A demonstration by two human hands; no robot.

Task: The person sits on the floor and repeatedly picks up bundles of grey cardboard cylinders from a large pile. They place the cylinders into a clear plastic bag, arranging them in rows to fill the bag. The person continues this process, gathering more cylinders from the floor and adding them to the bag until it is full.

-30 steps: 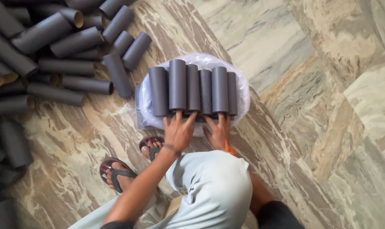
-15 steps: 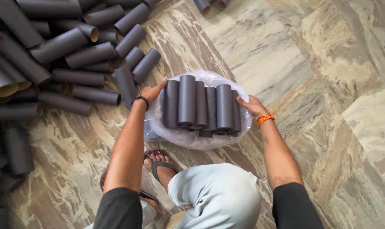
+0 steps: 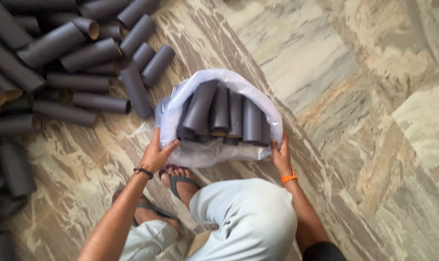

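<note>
Left hand (image 3: 155, 155) and right hand (image 3: 280, 155) each pinch the near rim of the clear plastic bag (image 3: 214, 150), fingers closed on the film. Bag sits on marble floor (image 3: 374, 121), holding about six dark cardboard tubes (image 3: 224, 112). Beyond-left: loose tube pile (image 3: 69, 58), count unclear.

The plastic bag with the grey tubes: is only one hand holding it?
No: both hands grip the plastic bag, the left hand at its left edge and the right hand at its right edge.
</note>
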